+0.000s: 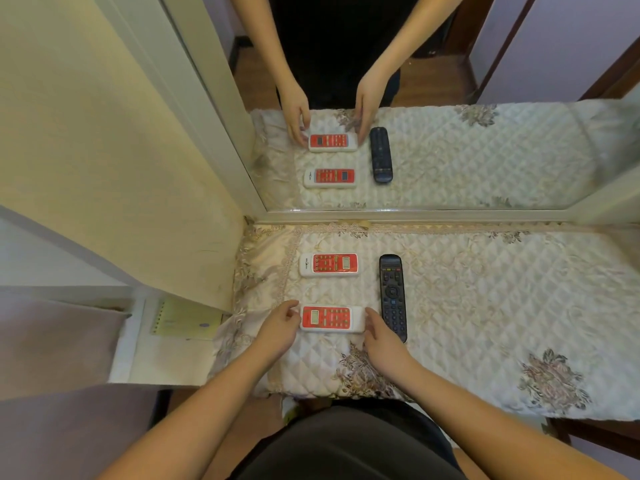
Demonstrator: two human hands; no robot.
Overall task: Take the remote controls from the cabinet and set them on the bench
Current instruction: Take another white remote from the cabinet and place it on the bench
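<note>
Three remotes are sitting on the quilted bench and we're looking straight down at them. Both our forearms are reaching in from 6 o'clock, angling toward each other over the cushion. Our left hand is curling its fingers against the left end of the near red-and-white remote, while our right hand is pinching the right end with thumb and fingertips, so we're holding it between both hands, lying flat and crosswise on the fabric. At 12 o'clock from it, a bit apart, the second red-and-white remote is lying the same way but flipped end for end. The black remote is lying lengthwise at 3 o'clock of those two, just beside our right fingers. A mirror is standing at the back edge of the bench, reflecting everything. At 9 o'clock, a green notebook is lying on a lower white surface beside the cabinet wall.
</note>
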